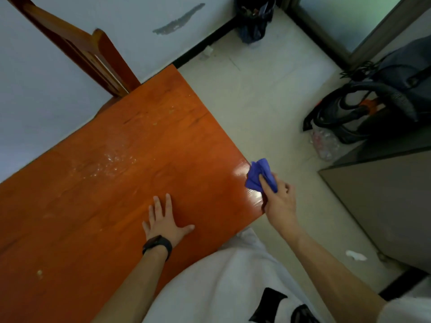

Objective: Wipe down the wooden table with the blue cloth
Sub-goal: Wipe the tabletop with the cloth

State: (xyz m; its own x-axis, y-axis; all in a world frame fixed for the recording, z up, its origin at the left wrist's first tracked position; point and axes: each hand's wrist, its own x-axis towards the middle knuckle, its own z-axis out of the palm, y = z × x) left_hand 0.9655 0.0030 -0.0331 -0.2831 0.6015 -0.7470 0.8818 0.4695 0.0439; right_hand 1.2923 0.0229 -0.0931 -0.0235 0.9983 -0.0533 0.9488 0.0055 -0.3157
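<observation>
The glossy wooden table (112,183) carries pale crumbs near its middle. The left hand (164,223) lies flat on it, fingers spread. At the table's right edge, the right hand (278,201) pinches the crumpled blue cloth (260,174).

There was one wooden desk (116,206) and one blue cloth (260,174), bunched at the desk's right edge. Two grips showed: the left grip (163,223), flat on the desk, and the right grip (278,201), pinching the cloth. One black wristband (157,245) circled the left wrist. One wooden chair (93,57) stood at the desk's far edge. Beyond the far right corner stood one dark bin (254,19). Off the right edge were one vacuum cleaner (349,115), one grey cabinet (384,206) and two white scraps (355,255) on the floor.
</observation>
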